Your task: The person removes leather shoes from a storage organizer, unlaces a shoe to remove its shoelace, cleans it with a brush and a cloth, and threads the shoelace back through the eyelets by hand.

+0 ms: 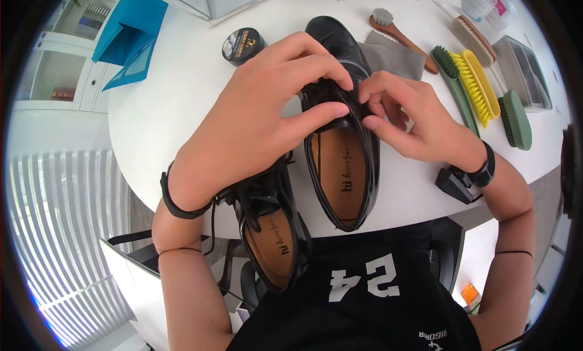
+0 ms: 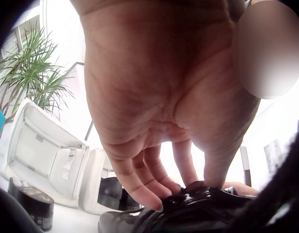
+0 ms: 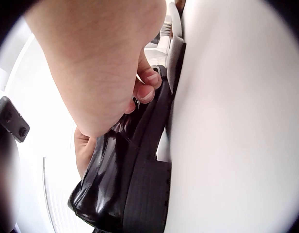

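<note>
Nearest to the head camera, a black shirt [image 1: 364,290] is showing its white number, just below the two hands. In front of it, the first shoe [image 1: 342,156], black and glossy, is lying on the white worktop [image 1: 164,102], directly between the hands, its toe pointing away from the shirt and its mouth facing up. The left hand [image 1: 267,99] is holding this shoe across the upper: its fingers are bending down onto the front, and its thumb is pressing near the mouth. The right hand [image 1: 413,117] is touching the other side with curled fingers; its tips are partly hidden, so I cannot tell whether they are pinching something thin or only resting.

The second shoe [image 1: 273,235] is lying below the left hand, its heel end showing past the worktop's edge. Beyond the left hand a round tin [image 1: 243,46] is sitting; beyond the right hand a grey cloth [image 1: 395,59] is lying.

In my judgement, the first shoe is looking light enough for one hand. Its sole and heel are appearing stiff, while the tongue is probably bending easily. The shiny upper may be slippery, so the heel wall is offering the surest hold.
</note>
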Motion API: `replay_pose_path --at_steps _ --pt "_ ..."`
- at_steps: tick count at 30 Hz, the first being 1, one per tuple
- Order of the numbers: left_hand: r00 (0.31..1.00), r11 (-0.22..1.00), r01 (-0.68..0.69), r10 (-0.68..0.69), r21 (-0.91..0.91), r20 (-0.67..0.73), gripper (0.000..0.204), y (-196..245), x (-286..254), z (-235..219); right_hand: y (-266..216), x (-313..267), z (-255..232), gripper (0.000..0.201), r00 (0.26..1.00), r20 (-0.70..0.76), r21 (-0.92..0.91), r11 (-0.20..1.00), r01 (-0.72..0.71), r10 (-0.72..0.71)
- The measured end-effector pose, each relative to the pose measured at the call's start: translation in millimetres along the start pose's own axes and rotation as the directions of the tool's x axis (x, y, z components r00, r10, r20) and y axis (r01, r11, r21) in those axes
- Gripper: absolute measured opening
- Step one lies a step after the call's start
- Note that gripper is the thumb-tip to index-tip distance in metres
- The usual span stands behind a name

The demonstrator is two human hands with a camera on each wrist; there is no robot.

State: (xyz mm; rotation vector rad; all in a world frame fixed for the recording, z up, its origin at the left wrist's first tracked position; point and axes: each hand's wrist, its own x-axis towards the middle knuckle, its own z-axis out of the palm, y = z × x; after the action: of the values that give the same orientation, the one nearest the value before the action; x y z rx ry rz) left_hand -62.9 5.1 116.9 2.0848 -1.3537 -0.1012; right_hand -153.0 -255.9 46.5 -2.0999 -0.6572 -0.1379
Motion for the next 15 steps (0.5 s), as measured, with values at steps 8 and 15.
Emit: replay_pose_path --at_steps 8,15 --pt "1.000 1.000 0.010 -0.010 0.018 0.000 0.025 1.1 -0.7 1.1 -0.7 -0.1 0.1 0.026 1.000 -0.005 0.007 1.000 0.005 -0.005" --pt "1.000 1.000 0.013 -0.013 0.023 0.000 0.025 1.2 -0.2 1.4 -0.2 0.1 0.2 0.026 1.000 -0.006 0.010 1.000 0.005 -0.005"
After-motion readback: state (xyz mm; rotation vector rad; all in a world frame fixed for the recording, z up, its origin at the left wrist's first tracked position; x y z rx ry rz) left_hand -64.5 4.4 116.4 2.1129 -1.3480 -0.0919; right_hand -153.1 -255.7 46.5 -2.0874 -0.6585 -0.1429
